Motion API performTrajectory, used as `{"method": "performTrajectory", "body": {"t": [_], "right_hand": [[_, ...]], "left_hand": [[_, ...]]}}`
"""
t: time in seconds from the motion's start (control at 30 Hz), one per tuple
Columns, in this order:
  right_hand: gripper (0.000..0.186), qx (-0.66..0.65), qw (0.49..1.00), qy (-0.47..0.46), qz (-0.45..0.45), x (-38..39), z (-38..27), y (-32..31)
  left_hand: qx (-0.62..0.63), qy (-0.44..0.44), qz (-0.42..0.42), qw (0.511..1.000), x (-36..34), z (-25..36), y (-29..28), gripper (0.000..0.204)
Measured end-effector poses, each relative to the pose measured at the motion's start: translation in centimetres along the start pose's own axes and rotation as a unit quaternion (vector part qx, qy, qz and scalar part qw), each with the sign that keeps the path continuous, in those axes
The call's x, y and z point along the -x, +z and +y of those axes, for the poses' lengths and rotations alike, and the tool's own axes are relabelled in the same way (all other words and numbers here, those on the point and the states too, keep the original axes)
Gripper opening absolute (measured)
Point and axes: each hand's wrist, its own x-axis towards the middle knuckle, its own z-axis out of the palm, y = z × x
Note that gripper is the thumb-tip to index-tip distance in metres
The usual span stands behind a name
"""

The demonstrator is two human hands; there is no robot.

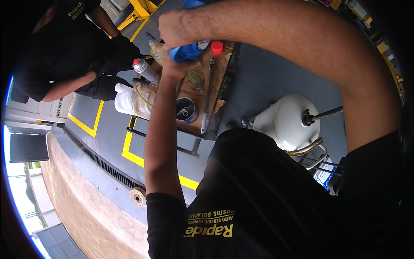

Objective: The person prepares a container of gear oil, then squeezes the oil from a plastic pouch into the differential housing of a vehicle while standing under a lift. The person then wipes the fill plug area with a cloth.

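Observation:
A blue plastic bottle (pixel 183 52) is held between my two hands above a cart top (pixel 181 91) covered in brown cardboard. My left hand (pixel 176 68) grips it from the near side, its fingers partly hidden. My right hand (pixel 174 29) is closed at the bottle's far side, and my forearm covers part of it. Another blue part (pixel 194 3) shows beyond that forearm; I cannot tell whether it belongs to the same bottle. Right of the bottle is a red cap (pixel 217 47). A long metal bar tool (pixel 208 88) lies along the cart's right side.
The cart carries a spray can (pixel 145 70), white jug (pixel 124 100) and open tin (pixel 186 110). A co-worker in black (pixel 64 52) stands at left. At right is a white round tank (pixel 284 121) with a pole. A floor drain (pixel 99 159) and small round wheel-like piece (pixel 138 197) are lower left.

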Motion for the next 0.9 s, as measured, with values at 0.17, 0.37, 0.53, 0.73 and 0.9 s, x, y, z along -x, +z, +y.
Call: {"method": "performTrajectory", "body": {"t": [0.17, 0.37, 0.53, 0.73, 0.9], "right_hand": [[0.036, 0.009, 0.999, 0.007, 0.030, 0.3, 0.1, 0.5], [0.036, -0.015, 0.999, 0.009, 0.042, -0.3, -0.1, 0.9], [0.030, -0.019, 0.998, 0.019, 0.056, 0.1, -0.1, 0.8], [0.023, -0.024, 0.997, 0.022, 0.070, 0.3, -0.1, 1.0], [0.019, -0.029, 0.996, 0.031, 0.079, 0.4, -0.1, 1.3]], "left_hand": [[-0.044, 0.083, 0.041, 0.995, -0.1, -0.3, -0.1, 0.056], [-0.011, 0.091, 0.033, 0.995, 0.4, -0.1, -0.2, 0.063], [-0.033, 0.036, 0.051, 0.998, 0.5, -0.1, -0.1, 0.063], [-0.063, 0.060, 0.059, 0.994, 0.6, -0.1, -0.2, 0.064], [-0.098, 0.059, 0.040, 0.993, 0.3, 0.0, -0.3, 0.071]]}}
